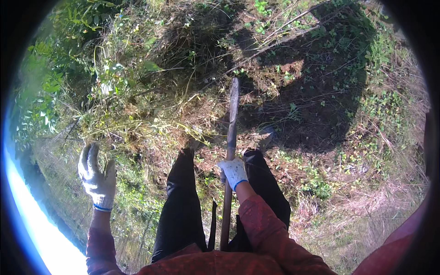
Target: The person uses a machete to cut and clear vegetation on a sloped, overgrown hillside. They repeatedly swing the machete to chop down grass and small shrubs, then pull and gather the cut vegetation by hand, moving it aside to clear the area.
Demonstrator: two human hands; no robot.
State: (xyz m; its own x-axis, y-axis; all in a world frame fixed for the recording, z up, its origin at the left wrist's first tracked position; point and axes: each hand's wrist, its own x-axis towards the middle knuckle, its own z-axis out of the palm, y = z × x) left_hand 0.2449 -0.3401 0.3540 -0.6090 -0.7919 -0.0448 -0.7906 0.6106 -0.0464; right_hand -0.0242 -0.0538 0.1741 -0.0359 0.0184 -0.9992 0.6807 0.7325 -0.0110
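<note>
My right hand (234, 172), in a white knitted work glove with a blue cuff edge, grips the wooden handle (227, 209) of a long-handled slashing blade. The handle runs from my waist between my legs, and the narrow metal blade (233, 103) points straight ahead over the cut grass. My left hand (97, 175), gloved the same way, is held out to the left with fingers apart and nothing in it. Thin stems and leafy weeds (113, 132) lie just beyond its fingertips; whether it touches them I cannot tell.
Dense green shrubs (44, 79) grow at the upper left. A thin bare branch (261, 51) slants across the ground ahead. My shadow (319, 103) darkens the ground at the upper right. Dry grass (374, 202) covers the right side. My feet stand on uneven, litter-covered soil.
</note>
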